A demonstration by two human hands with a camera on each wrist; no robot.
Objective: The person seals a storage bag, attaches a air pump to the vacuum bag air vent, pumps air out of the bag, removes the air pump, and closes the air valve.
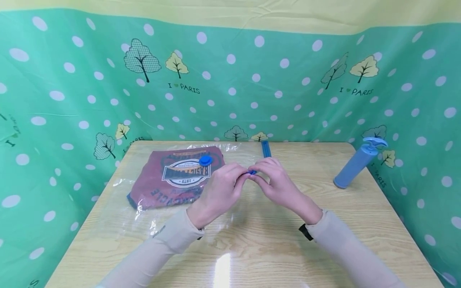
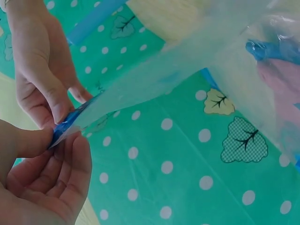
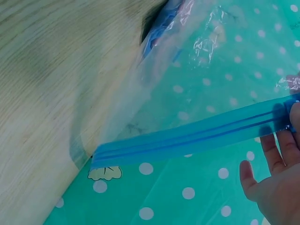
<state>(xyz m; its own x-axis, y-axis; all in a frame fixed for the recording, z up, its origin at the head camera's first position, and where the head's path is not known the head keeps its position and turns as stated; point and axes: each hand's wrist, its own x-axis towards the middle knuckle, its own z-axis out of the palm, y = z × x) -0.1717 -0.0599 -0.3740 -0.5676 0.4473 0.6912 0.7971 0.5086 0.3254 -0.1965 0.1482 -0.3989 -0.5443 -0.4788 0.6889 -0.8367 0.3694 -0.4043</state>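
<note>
A clear plastic storage bag (image 1: pixel 119 192) lies on the table with a folded maroon printed garment (image 1: pixel 147 180) inside. A round blue valve (image 1: pixel 205 161) sits on its upper face. Along the opening runs a blue zip strip (image 3: pixel 187 133), raised off the table where the hands are. My left hand (image 1: pixel 221 192) pinches this strip between thumb and fingers. Right beside it, my right hand (image 1: pixel 275 182) also pinches the strip, fingertips nearly meeting the left ones. A small darker blue piece (image 1: pixel 252 172) shows between the fingertips, mostly covered by them.
A blue hand pump (image 1: pixel 354 166) with a handle stands at the table's right side, tilted in this view. Green dotted curtain (image 1: pixel 230 104) surrounds the back and sides of the wooden table (image 1: pixel 306 256).
</note>
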